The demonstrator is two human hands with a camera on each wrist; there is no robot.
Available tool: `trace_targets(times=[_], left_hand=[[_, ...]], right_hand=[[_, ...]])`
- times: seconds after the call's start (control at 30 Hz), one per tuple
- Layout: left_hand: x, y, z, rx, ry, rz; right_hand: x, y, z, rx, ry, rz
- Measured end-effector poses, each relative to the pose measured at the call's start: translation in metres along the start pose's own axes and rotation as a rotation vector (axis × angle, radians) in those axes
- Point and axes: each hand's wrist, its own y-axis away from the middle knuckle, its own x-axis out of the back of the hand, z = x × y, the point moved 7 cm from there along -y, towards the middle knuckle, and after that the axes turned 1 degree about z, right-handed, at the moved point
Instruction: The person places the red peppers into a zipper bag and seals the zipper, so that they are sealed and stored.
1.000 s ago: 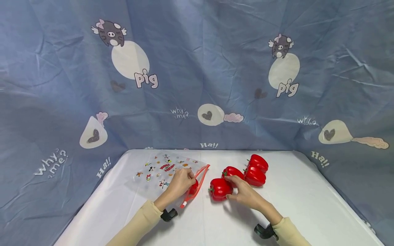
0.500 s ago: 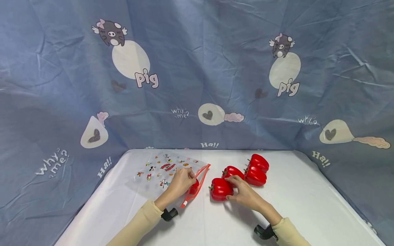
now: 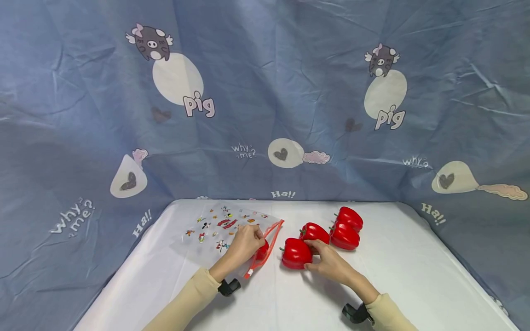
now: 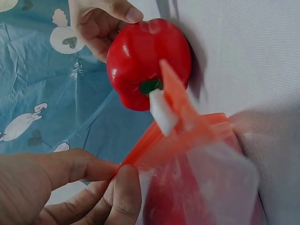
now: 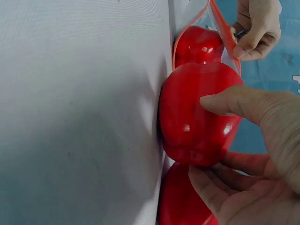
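Observation:
My left hand (image 3: 246, 242) pinches the orange zip edge of a clear, cartoon-printed zip bag (image 3: 194, 246) between thumb and fingertips. The bag lies on its side with its mouth toward the right, a white slider (image 4: 161, 112) at one end of the zip. Inside, just behind the mouth, is a red bell pepper (image 5: 197, 44). My right hand (image 3: 333, 265) grips another red bell pepper (image 3: 296, 253), thumb on one side and fingers on the other. Its green stem (image 4: 151, 86) points at the bag mouth.
Right behind the gripped pepper lies a further red bell pepper (image 3: 315, 233). Two more, the nearer pepper (image 3: 345, 236) and the farther pepper (image 3: 350, 218), lie together at the back right. All rest on a white-covered table (image 3: 397, 257), with a blue printed curtain (image 3: 265, 101) behind.
The pepper in my right hand has shifted slightly left and its stem has tipped up a little. My left hand holds the bag edge as before.

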Motion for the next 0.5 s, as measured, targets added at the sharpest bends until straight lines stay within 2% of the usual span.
trace_targets(times=[0.23, 0.5], left_hand=[[0.0006, -0.0002, -0.0012, 0.022, -0.013, -0.002], [-0.001, -0.0004, -0.002, 0.027, -0.011, -0.013]], right_hand=[[-0.0038, -0.0005, 0.0, 0.007, -0.041, -0.007], [-0.0025, -0.0006, -0.0001, -0.006, -0.079, 0.026]])
